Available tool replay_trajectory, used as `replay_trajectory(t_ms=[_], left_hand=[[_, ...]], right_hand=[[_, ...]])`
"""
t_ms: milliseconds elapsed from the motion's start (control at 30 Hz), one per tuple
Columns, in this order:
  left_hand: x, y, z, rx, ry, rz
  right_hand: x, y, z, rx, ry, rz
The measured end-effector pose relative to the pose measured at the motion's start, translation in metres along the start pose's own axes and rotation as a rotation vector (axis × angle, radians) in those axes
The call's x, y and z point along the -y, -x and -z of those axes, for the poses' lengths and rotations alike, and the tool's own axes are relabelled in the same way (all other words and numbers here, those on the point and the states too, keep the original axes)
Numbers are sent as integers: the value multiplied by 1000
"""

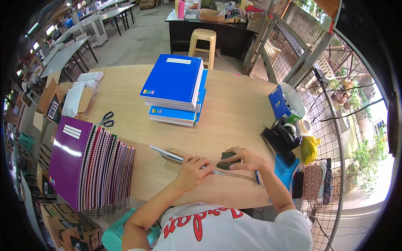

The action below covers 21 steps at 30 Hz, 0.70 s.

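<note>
My left hand is closed on a thin notebook that stands on edge, its fingers pinching the bound side. From there a wire coil runs right along the table toward a small dark-blue piece. In my right hand is a dark green block, gripped just above the coil. A brown cardboard piece lies under the notebook. Beyond my hands rises a stack of blue notebooks. To the left, a row of coil-bound notebooks with a purple cover leans at the table edge.
Dark-handled scissors lie near the purple notebooks. Along the right edge sit a blue box, black coils, a tape roll and a yellow cloth. A plastic stool stands past the far edge, and wire mesh borders the right.
</note>
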<state>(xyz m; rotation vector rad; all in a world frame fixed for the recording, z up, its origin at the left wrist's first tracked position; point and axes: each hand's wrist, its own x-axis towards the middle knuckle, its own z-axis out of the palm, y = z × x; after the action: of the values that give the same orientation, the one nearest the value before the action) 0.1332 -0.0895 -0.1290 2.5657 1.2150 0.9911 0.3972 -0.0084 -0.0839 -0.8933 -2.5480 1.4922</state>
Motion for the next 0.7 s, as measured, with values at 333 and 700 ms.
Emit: replay_trajectory(t_ms=[333,700], left_hand=[[-4,-1,0,-100,104,82],[8,-1,-3,-157,185,62]], right_hand=[[-15,-9,-12,-14,-14,28],[-11,-21,-1,41,-447,257]])
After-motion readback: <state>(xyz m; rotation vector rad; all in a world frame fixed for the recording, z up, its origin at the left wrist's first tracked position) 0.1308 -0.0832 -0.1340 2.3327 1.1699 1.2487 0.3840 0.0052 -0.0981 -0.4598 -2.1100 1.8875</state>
